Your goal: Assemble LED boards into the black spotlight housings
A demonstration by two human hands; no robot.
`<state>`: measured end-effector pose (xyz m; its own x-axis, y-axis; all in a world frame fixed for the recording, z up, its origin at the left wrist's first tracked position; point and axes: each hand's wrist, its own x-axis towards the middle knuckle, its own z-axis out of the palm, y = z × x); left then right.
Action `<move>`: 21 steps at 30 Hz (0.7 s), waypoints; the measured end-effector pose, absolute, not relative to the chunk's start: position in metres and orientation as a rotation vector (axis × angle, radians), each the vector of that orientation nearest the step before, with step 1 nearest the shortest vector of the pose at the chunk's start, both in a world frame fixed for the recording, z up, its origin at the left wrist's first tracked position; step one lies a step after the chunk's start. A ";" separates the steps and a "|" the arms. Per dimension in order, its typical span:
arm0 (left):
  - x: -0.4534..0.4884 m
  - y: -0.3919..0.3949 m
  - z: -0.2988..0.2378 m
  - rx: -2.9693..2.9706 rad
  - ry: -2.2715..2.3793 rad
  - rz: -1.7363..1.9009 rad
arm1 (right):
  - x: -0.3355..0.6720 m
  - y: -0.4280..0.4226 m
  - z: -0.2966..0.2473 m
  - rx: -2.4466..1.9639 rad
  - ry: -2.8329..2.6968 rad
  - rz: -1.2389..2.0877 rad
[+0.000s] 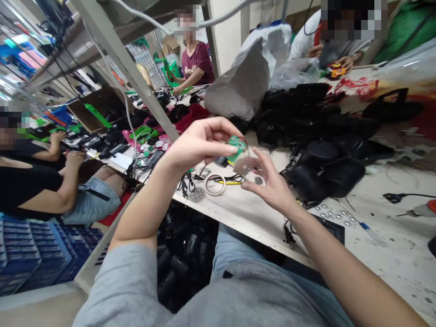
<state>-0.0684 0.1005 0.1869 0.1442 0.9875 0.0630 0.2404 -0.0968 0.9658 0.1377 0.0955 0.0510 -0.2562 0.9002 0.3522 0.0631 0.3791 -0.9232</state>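
Observation:
My left hand (204,141) is raised over the near edge of the table, its thumb and fingers pinched on a small green circuit board (238,147). Facing it, my right hand (270,181) has its fingers curved and its thumb held apart. A blurred, brownish rounded shape (244,165) shows between the board and my right fingertips; whether I touch it is unclear. Below the hands, a roll of tape (215,194) rests on the white table (235,211). Beside the roll sits a metal scouring ball (196,194), with black plug cables around it.
Black device housings (323,168) are piled at the right, near a screwdriver (364,225) and small silver discs (335,213). A grey sack (238,81) stands behind. A slanted metal post (129,68) rises at left. Co-workers sit left and across. Black parts (180,263) fill the space below.

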 end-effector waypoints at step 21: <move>0.073 0.036 -0.005 2.233 0.825 1.208 | 0.312 -0.033 0.024 -1.840 -1.551 0.583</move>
